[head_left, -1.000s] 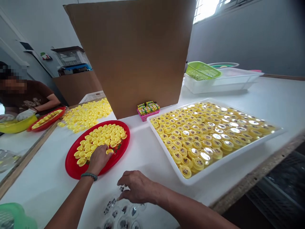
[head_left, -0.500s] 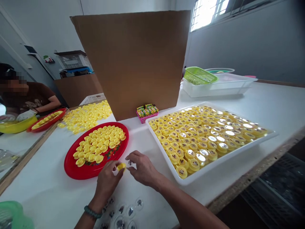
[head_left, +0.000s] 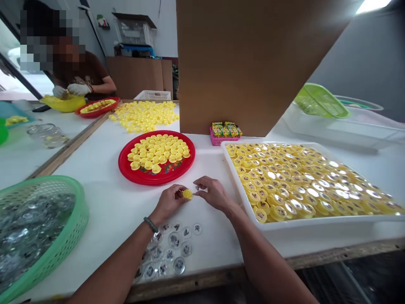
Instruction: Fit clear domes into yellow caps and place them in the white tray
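Observation:
My left hand (head_left: 169,204) pinches a yellow plastic cap (head_left: 187,194) above the white table. My right hand (head_left: 215,194) faces it, its fingertips pinching a small clear printed disc (head_left: 198,187). Just behind my hands lies a red plate (head_left: 156,179) holding rows of yellow caps. Several more clear discs (head_left: 174,249) lie on the table below my wrists. To the right, a white tray (head_left: 316,221) is packed with filled yellow caps (head_left: 300,179).
A green basket (head_left: 57,219) of clear discs sits at lower left. Loose yellow caps (head_left: 144,116) spread beyond the plate. Upright cardboard (head_left: 247,63) stands behind a pink basket of small boxes (head_left: 218,141). A co-worker (head_left: 82,80) in white gloves works at far left.
My hands have come closer together, bringing the yellow cap and clear disc nearly level. The view has turned left, revealing the green basket. A second earlier my left hand was at the plate.

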Tool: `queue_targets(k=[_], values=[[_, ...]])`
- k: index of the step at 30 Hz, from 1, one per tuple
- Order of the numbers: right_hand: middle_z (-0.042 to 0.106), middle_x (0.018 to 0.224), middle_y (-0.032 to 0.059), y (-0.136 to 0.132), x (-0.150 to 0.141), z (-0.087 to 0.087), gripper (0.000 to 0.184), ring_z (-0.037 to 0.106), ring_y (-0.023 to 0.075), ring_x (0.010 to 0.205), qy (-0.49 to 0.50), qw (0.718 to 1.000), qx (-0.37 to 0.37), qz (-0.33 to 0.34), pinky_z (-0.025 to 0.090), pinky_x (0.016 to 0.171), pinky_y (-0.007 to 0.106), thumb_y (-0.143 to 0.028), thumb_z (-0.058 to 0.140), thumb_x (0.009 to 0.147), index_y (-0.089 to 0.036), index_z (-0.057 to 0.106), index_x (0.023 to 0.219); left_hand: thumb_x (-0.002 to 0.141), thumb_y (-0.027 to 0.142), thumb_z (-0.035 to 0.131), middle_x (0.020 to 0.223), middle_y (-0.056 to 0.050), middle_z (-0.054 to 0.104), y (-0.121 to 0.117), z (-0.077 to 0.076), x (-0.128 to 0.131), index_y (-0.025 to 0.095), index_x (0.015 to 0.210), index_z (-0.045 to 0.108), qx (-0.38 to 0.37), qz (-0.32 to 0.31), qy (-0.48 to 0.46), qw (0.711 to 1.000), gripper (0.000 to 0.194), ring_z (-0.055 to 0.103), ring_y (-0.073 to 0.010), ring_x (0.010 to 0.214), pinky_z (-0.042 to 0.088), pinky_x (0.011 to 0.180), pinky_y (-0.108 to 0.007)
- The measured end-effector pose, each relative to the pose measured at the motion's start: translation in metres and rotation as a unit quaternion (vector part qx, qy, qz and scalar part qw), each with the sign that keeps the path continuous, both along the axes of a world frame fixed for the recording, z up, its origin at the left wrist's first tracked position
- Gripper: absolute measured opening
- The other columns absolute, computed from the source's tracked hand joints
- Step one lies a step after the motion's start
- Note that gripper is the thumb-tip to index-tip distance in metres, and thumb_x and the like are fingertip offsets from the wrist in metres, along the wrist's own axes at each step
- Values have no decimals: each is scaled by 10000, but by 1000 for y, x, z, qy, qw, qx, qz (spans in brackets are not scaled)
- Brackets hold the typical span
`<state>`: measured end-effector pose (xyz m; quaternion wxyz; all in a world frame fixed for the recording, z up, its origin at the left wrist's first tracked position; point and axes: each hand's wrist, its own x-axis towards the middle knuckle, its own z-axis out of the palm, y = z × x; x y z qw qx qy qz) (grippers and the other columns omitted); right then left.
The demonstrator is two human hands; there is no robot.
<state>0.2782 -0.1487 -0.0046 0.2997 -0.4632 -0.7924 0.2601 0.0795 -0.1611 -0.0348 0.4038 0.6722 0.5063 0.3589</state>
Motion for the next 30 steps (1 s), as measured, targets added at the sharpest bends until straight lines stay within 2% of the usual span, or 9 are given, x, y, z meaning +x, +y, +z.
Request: queue_targets(k=[8, 12, 17, 24, 30], values=[[643, 914, 27, -2, -9, -7, 281, 574, 129, 768, -23, 997, -44, 52, 452, 696, 247, -117, 648, 728, -195, 654, 997, 661, 277, 690, 740, -41, 634, 4, -7, 2, 169, 862, 650, -50, -32, -84, 995, 231, 572, -198, 661, 444, 594, -269], [640, 923, 24, -3, -12, -9, 303, 573, 128, 784, -14, 997, -35, 67, 441, 695, 235, -86, 630, 732, -214, 661, 1005, 677, 266, 671, 765, -54, 656, 6, -11, 0, 170, 852, 660, -55, -35, -98, 993, 200, 598, -212, 704, 458, 625, -276], [637, 935, 22, -3, -15, -10, 347, 582, 134, 838, -16, 997, -15, 70, 435, 734, 232, -28, 609, 728, -222, 658, 1011, 665, 237, 652, 758, -64, 665, 9, -13, -1, 153, 847, 674, -76, -31, -112, 990, 202, 605, -214, 703, 464, 626, -279], [658, 900, 28, -3, -17, -10, 286, 606, 141, 812, -18, 997, -11, 73, 432, 732, 233, -55, 677, 712, -214, 677, 950, 650, 235, 621, 785, -66, 677, 12, -12, -1, 147, 795, 681, -111, -17, -108, 988, 179, 612, -222, 747, 475, 690, -303], [633, 845, 24, -3, -20, -15, 232, 593, 135, 759, -31, 998, -8, 52, 428, 691, 220, -101, 717, 699, -191, 681, 910, 614, 203, 665, 809, -68, 668, 15, -12, 1, 148, 843, 599, -143, 7, -178, 974, 244, 620, -211, 774, 485, 689, -291]])
